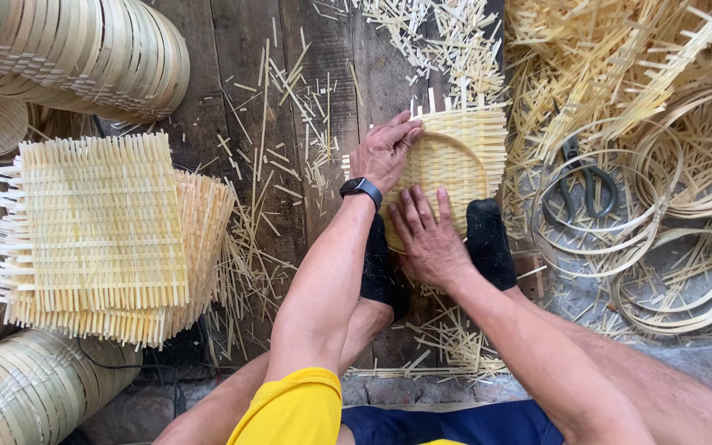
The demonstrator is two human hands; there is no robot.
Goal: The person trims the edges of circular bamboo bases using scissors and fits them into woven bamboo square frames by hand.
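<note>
Two bare forearms reach down. The left hand (386, 150) and right hand (428, 235), fingers spread flat, press a woven bamboo mat (455, 161) into a round hoop between black-socked feet (488, 243); its square corners remain untrimmed.

Only one screen seen: a smartwatch (361, 187), small dark rectangular face on a black band, worn on the left wrist just left of the woven bamboo mat (463, 152). Face blank. No packages, labels or signs.

Woven mat (463, 144) – pale matt bamboo; floor (224, 66) – rough wood.
</note>
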